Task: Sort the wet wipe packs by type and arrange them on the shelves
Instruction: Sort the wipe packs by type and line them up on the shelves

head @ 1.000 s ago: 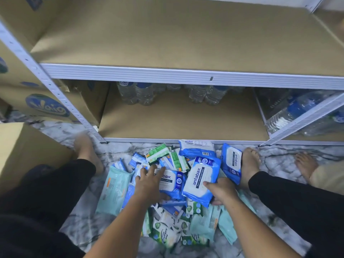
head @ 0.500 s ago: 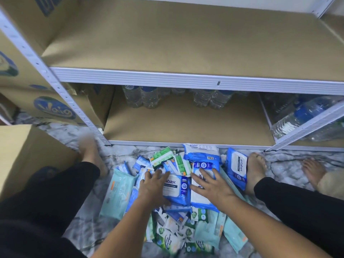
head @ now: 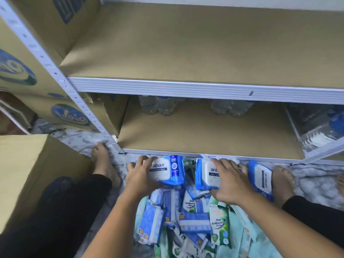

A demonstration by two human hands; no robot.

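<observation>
Your left hand (head: 141, 175) gripped the first antabax pack (head: 165, 170), a blue pack with a white label, its fingers (head: 145, 160) curled over the pack's upper left corner and the thumb pressed along its lower edge. Your right hand (head: 230, 181) held the second antabax pack (head: 205, 174) of the same kind, fingers spread across its face and the thumb tucked under its lower corner, so the pack was pinched between them. Both packs were just in front of the front edge of the bottom shelf (head: 204, 133), side by side and slightly apart, above the heap of mixed packs (head: 186, 222) on the marble floor (head: 316, 185) between your legs. A third antabax pack (head: 260, 175) stood on edge at the right of the heap, leaning against your right foot (head: 283, 181). In the heap lay smaller blue packs, a green pack (head: 219, 224) near your right forearm and pale teal packs (head: 247, 239) along its right side. Your left foot (head: 102, 161) was planted by the rack's front left post (head: 55, 71). The upper shelf (head: 204, 45) showed its brown board, and water bottles (head: 160, 107) stood at the back of the bottom shelf. Printed cardboard boxes (head: 24, 71) were stacked left of the rack, and another plain box (head: 28, 164) sat on the floor by your left knee.
</observation>
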